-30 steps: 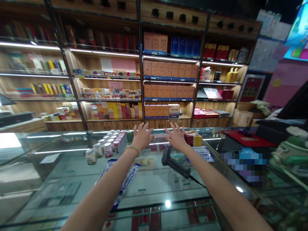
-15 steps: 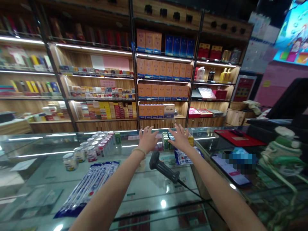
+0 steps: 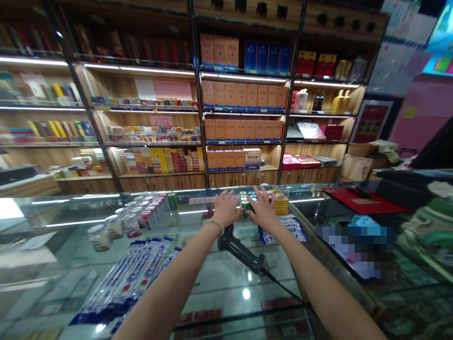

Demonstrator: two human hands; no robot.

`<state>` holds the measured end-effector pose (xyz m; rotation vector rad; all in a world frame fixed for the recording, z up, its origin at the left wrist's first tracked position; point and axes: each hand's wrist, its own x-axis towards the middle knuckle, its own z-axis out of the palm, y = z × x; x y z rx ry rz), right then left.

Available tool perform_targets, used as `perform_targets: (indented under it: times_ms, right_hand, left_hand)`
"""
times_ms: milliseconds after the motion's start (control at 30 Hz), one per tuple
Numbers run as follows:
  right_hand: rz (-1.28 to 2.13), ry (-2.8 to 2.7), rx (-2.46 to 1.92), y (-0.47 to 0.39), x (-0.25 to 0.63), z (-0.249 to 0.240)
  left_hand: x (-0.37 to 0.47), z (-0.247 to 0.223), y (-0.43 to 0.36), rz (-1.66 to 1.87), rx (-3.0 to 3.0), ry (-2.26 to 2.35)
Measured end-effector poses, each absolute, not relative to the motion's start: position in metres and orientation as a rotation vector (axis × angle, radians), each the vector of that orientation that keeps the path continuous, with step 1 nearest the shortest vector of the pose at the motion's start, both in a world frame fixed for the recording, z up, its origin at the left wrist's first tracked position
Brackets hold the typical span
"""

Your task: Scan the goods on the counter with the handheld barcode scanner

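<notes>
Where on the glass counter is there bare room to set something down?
Bare glass shows between the jars and left hand, and on the near side of the scanner. It is crowded around the right hand: green cans, yellow boxes, blue packets. Long packets crowd the near left.

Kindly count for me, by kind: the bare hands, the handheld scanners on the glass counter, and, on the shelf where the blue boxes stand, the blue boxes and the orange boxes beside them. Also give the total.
Bare hands, left hand and right hand: 2
Handheld scanner: 1
Blue boxes: 4
Orange boxes: 3
Total: 10
</notes>
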<state>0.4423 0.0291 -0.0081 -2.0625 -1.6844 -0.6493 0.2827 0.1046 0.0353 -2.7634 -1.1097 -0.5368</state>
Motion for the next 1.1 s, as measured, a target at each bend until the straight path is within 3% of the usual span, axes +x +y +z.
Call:
perform_targets:
  times_ms: [1100]
  right_hand:
    - [-0.487,-1.536,-1.792,0.013,0.436,0.007]
  left_hand:
    - [0.271,0.037,0.101,-0.872,-2.857,-1.122]
